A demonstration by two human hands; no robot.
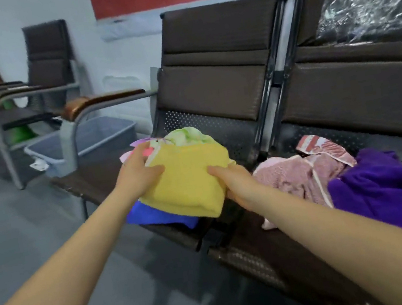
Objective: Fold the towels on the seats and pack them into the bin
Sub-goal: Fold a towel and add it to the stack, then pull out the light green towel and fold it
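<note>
Head view: looking down at a row of dark seats against a pale wall, with motion blur over the whole scene.
Seat row (212, 88): running from the middle to the right, brown padded backs over perforated metal seats.
Side chairs (49, 58): standing at the left by the wall, blurred.
Purple towel (395, 196): lying unfolded across the right seat, spilling toward the front edge.
Pink towel (290, 177): lying crumpled just beside the purple one, on its left, touching it.
Bin (100, 135): sitting on the floor left of the seat row, behind the metal armrest, grey-blue and open at the top.
Yellow towel (189, 181): sitting folded on top of a stack on the left seat, a blue towel (157, 216) showing beneath it.
Green towel (189, 135): lying bunched at the far side of the stack, pale pink and lilac cloth showing beside it.
Red-and-white cloth (322, 147): lying behind the pink towel on the right seat.
Left hand (138, 171): gripping the stack's left side, thumb pressing on the yellow towel, fingers curling round the far edge.
Right hand (232, 181): gripping the yellow towel's right edge, thumb on top, fingers tucked under and hidden.
</note>
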